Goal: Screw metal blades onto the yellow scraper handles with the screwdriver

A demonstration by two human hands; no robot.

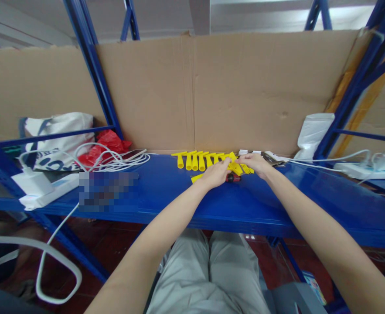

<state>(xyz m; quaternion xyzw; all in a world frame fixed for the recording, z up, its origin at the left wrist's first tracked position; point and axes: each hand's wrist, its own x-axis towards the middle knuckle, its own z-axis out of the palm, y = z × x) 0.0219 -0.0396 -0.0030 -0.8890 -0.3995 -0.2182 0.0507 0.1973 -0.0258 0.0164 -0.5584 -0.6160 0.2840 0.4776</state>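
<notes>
Both hands meet over the blue shelf, with a yellow plastic piece (234, 167) between them. My left hand (216, 173) has its fingers closed at the piece's left side. From the right, my right hand (256, 163) pinches the same piece, its fingertips partly hidden. Several yellow tube-shaped pieces (195, 162) stand in a row behind my left hand, each with a flat arm on top. Another yellow piece (196, 178) lies partly under my left hand. A red-and-black handle (233, 178) rests on the shelf just in front of the held piece.
A cardboard sheet (238, 96) closes off the back of the blue shelf (166, 192). Left are coiled white cables (114, 159), a red plastic bag (109, 144), a cloth bag (64, 144) and a power strip (50, 192). Right are dark-and-white packets (272, 159) and a white pouch (313, 135).
</notes>
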